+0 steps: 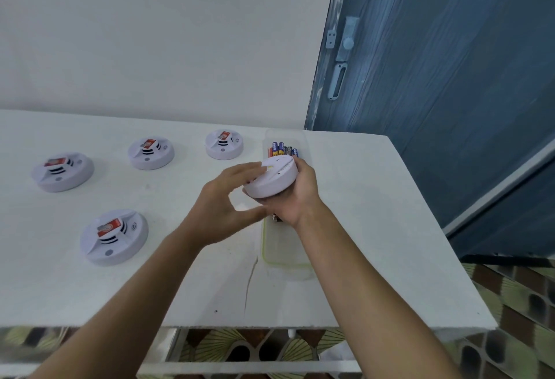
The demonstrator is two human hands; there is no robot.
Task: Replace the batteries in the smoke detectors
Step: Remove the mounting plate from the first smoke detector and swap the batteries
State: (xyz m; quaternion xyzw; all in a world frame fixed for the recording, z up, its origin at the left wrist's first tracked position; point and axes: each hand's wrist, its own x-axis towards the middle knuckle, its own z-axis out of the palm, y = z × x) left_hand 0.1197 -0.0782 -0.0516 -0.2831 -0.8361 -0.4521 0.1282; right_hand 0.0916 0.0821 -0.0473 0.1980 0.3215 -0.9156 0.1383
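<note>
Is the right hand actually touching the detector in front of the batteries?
Touching. Head view: the right hand cups the smoke detector from beneath, with its fingers curled round the far rim.
</note>
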